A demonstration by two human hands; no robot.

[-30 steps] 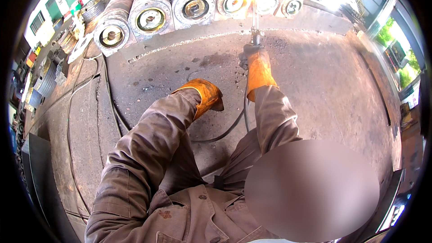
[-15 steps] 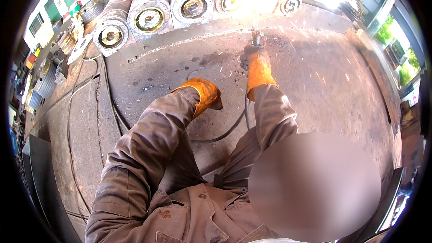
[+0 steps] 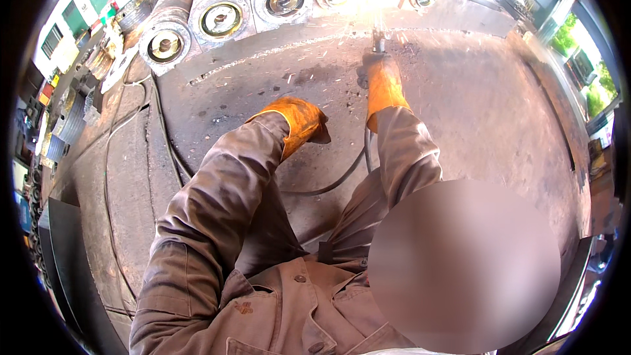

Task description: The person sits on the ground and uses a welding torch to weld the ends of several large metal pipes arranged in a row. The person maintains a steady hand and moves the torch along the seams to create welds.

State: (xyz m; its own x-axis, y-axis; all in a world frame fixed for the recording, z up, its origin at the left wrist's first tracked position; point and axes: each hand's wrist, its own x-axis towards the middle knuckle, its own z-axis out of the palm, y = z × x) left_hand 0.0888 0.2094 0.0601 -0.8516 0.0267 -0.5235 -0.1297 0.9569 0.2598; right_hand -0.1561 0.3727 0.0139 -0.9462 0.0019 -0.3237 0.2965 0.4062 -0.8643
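Observation:
My right hand (image 3: 385, 83), in an orange leather glove, is closed round a torch (image 3: 378, 42) held straight out ahead. White glare and flying sparks hide the torch's far end, near the fronts of the thick steel cylinders (image 3: 284, 1). A black cable (image 3: 332, 186) runs back from beneath this hand and curves left across the ground. My left hand (image 3: 304, 126), gloved the same way, hangs bent over by my left knee, apart from the torch. Its fingers point down and are mostly hidden; no object shows in it.
Several cylinders lie side by side along the far edge, round ends facing me. Hoses (image 3: 162, 118) trail over the stained floor (image 3: 486, 125) on the left. Ribbed metal rings (image 3: 69, 118) stand at far left. A long steel beam (image 3: 549, 105) borders the right side.
The whole view has shifted slightly, so cylinders and hands sit higher in the picture. The glare has become narrower, with more sparks falling towards me. My right hand stays closed on the torch.

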